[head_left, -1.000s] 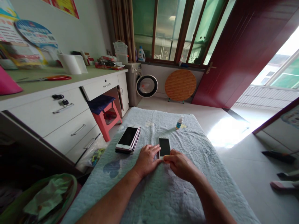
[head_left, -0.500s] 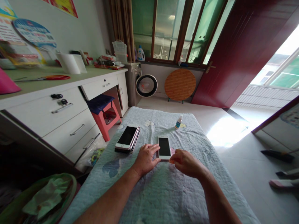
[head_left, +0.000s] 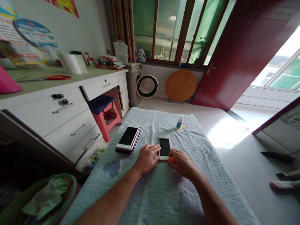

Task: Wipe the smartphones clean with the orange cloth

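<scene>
Phone (head_left: 164,147) face-up on quilt (head_left: 152,197), between the hands. Left hand (head_left: 147,158) spread, fingers against its left edge; right hand (head_left: 182,164) pinching orange scrap (head_left: 172,159) at its near right corner. Brace left firmly, press right lightly, else it skids.

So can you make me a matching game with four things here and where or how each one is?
1. washing machine
2. plastic stool
3. small bottle
4. single smartphone

A. standing upright on the cloth
B. flat between the left hand and right hand
C. its round door open
D. reddish, with a dark blue cover

Pairs: 1-C, 2-D, 3-A, 4-B
</scene>
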A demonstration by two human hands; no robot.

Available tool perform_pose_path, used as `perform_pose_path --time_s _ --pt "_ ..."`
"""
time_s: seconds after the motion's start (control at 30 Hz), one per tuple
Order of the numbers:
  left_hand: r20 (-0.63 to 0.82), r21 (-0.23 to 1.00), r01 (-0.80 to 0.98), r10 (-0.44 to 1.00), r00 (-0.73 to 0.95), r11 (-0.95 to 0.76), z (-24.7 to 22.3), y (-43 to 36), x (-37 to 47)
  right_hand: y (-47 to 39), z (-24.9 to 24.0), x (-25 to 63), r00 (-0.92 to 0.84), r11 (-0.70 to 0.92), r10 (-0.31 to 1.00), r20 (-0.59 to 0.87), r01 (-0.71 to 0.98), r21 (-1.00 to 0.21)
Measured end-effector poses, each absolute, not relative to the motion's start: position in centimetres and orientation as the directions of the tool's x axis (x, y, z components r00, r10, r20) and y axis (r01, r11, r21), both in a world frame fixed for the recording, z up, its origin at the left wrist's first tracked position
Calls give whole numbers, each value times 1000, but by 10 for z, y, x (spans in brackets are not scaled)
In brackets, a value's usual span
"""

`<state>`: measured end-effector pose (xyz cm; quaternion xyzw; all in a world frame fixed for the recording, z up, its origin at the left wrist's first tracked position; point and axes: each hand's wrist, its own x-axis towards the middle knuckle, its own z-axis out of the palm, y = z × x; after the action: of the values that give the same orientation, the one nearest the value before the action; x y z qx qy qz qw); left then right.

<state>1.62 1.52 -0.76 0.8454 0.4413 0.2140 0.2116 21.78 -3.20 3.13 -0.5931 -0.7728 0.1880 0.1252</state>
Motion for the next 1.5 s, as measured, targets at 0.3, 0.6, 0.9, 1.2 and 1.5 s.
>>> perform_pose_path --time_s 0.3,0.6,0.9,1.2,1.5 --pt "168 553 649 833 528 -523 -1 14 16 -29 19 190 -319 339 941 116 872 -355" --pt "176 563 645 838 517 -517 -3 13 16 -30 22 188 -282 287 957 63 907 -308" --pt "167 559 660 848 503 -502 -1 13 17 -38 33 210 -354 309 935 -26 847 -432" --pt "179 560 655 846 501 -507 -5 14 17 -38 40 202 -351 322 936 -12 872 -368" --pt "193 559 654 847 495 -509 -9 14 16 -36 37 209 -251 221 968 -20 884 -412"
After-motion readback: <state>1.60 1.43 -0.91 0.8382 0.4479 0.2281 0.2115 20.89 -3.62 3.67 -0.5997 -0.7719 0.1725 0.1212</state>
